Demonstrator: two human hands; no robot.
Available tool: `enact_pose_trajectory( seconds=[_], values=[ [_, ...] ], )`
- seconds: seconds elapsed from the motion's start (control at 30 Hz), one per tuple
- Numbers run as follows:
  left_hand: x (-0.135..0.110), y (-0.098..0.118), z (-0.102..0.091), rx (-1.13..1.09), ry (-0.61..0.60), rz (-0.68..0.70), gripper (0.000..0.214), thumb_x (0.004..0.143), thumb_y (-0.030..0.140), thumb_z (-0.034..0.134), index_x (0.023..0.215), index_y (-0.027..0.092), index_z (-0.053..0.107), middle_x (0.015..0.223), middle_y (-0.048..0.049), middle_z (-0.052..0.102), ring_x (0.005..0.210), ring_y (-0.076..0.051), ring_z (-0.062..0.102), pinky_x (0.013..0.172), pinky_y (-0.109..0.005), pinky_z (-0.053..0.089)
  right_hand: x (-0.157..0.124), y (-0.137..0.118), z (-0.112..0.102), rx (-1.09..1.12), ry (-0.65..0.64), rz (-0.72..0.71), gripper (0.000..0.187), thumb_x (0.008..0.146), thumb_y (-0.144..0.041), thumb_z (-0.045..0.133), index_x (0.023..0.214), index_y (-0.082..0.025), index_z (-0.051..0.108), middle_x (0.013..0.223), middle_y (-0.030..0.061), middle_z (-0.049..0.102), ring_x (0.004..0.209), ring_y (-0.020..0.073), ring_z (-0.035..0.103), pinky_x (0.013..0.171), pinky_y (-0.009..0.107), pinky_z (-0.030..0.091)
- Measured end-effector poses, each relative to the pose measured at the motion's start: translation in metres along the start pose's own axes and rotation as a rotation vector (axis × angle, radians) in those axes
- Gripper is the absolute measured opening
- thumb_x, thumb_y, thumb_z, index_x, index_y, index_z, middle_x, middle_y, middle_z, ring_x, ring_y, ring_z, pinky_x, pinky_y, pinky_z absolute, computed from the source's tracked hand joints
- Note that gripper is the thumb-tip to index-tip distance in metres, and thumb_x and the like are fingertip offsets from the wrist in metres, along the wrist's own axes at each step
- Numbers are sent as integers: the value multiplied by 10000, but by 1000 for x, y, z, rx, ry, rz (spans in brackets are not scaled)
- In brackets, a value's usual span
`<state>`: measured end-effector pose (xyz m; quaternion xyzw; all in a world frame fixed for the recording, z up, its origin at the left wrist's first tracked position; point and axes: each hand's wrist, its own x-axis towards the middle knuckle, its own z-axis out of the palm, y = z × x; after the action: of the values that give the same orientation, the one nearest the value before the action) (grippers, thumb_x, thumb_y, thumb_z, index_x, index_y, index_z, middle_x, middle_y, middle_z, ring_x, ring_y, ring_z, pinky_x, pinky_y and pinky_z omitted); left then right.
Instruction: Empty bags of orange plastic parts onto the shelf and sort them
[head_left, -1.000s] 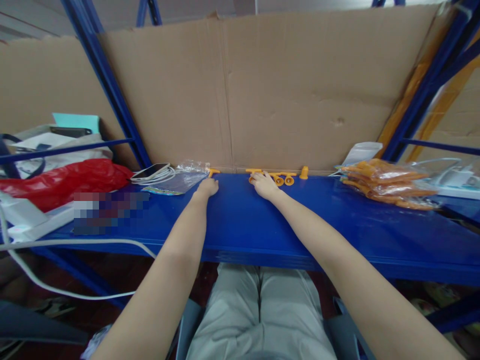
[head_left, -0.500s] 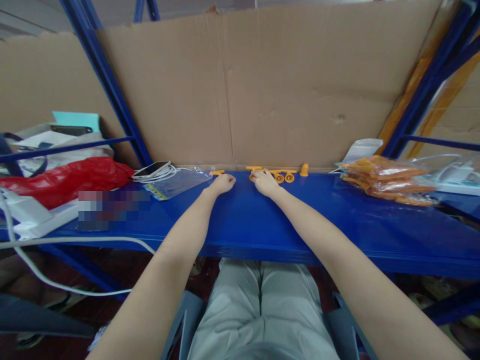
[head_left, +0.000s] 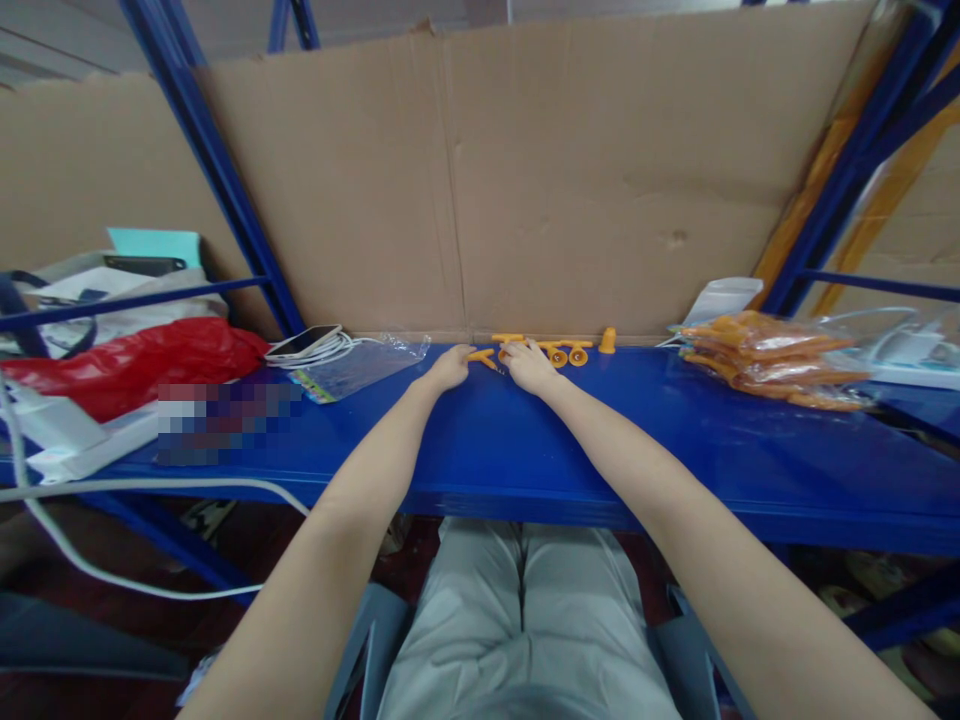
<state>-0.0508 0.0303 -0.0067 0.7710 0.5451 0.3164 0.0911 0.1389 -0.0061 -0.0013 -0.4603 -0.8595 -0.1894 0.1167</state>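
Both my arms reach across the blue shelf [head_left: 525, 450] to its far edge, by the cardboard wall. My left hand [head_left: 448, 367] is closed in a pinch on a small orange plastic piece [head_left: 480, 356]. My right hand [head_left: 529, 366] lies beside it with fingers curled over another orange piece [head_left: 508, 340]; whether it grips it is unclear. Just to the right stand two orange pieces with round ends [head_left: 566, 352] and a small upright orange piece [head_left: 608, 340].
A clear plastic bag [head_left: 360, 360], a phone [head_left: 301, 341] with a white cable, a red bag [head_left: 127, 365] and white boxes lie on the left. Packed bags of orange parts [head_left: 772, 360] lie on the right. Blue rack posts flank the shelf.
My left hand has slid right along the back edge, bringing the orange piece from near the clear bag to beside my right hand. The right hand has hardly moved.
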Motion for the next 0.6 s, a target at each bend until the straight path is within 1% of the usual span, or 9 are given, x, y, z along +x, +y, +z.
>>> enact_pose_trajectory(
  seconds=[0.07, 0.13, 0.27, 0.33, 0.47, 0.53, 0.6],
  values=[
    [-2, -8, 1, 94, -59, 36, 492, 790, 57, 463, 1219, 198, 657, 1340, -37, 622, 1306, -191, 512, 1140, -293, 326, 0, 0, 1, 13, 17, -18, 433, 956, -76, 302, 1216, -79, 648, 1419, 161, 527, 1357, 264, 420, 1141, 490, 256],
    [-2, -11, 3, 149, -119, 58, 512, 811, 89, 460, 1275, 231, 623, 1370, -20, 599, 1327, -189, 491, 1153, -310, 311, 0, -1, 1, 39, 35, -34, 408, 959, -97, 329, 1210, -73, 649, 1407, 164, 537, 1354, 263, 424, 1141, 487, 261],
    [0, -9, 6, 215, -174, 83, 548, 845, 119, 429, 1379, 187, 532, 1451, -65, 515, 1375, -190, 430, 1168, -338, 280, 2, -13, 0, 99, 90, -20, 376, 982, -210, 378, 1205, -79, 650, 1349, 172, 580, 1338, 268, 440, 1131, 493, 277],
    [1, -8, 7, 231, -180, 104, 556, 846, 121, 427, 1392, 173, 517, 1463, -75, 500, 1380, -191, 424, 1167, -338, 280, 3, -19, -1, 110, 82, -14, 357, 972, -264, 428, 1169, -90, 669, 1325, 179, 591, 1342, 279, 432, 1135, 505, 265],
    [0, -6, 4, 271, -160, 103, 550, 832, 113, 442, 1365, 195, 551, 1437, -52, 533, 1359, -195, 452, 1160, -324, 295, 5, -27, -4, 111, 19, -14, 308, 928, -233, 489, 1118, -93, 687, 1327, 180, 580, 1357, 283, 404, 1144, 498, 247],
    [-3, -4, 2, 294, -160, 98, 537, 832, 103, 439, 1343, 195, 576, 1414, -43, 557, 1339, -190, 477, 1150, -299, 308, 4, -29, -5, 106, 36, 21, 329, 914, -205, 484, 1160, -80, 662, 1319, 187, 579, 1345, 280, 412, 1144, 494, 243],
    [-5, 0, -2, 320, -193, 93, 503, 843, 100, 428, 1302, 185, 615, 1382, -41, 586, 1311, -183, 508, 1131, -270, 329, 3, -30, -6, 95, 68, 73, 371, 907, -190, 467, 1215, -59, 627, 1319, 204, 570, 1333, 283, 416, 1146, 499, 228]
  ],
)
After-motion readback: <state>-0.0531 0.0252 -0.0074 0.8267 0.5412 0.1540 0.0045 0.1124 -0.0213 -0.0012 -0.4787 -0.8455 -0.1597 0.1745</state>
